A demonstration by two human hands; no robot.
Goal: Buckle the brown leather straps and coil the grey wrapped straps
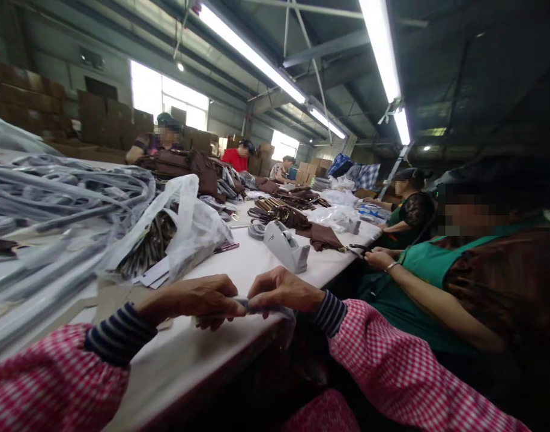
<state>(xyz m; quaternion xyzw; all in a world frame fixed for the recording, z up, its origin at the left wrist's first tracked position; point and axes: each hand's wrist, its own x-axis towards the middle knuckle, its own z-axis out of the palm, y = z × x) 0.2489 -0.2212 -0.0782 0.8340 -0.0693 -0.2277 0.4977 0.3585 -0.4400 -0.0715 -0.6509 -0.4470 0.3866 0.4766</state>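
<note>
Between my two hands, close over the table's near edge, is a small grey strap-like bundle (pixel 242 302) in clear plastic; its exact kind is mostly hidden by my fingers. My left hand (pixel 203 298) closes on its left part, thumb on top and fingers curled beneath. My right hand (pixel 281 291) pinches its right part, with the clear plastic hanging below. Just beyond my hands stands a white tape dispenser (pixel 286 246). White and grey cards (pixel 155 273) lie past my left hand, by a white plastic bag (pixel 185 231) filled with dark strips.
Long plastic-wrapped grey straps (pixel 68 192) pile up at left. Brown fabric pieces (pixel 322 236) and dark straps (pixel 277 211) cover the table (pixel 180 366) further back. Close at my right sits a co-worker in a green apron (pixel 423 270); other people work around the table.
</note>
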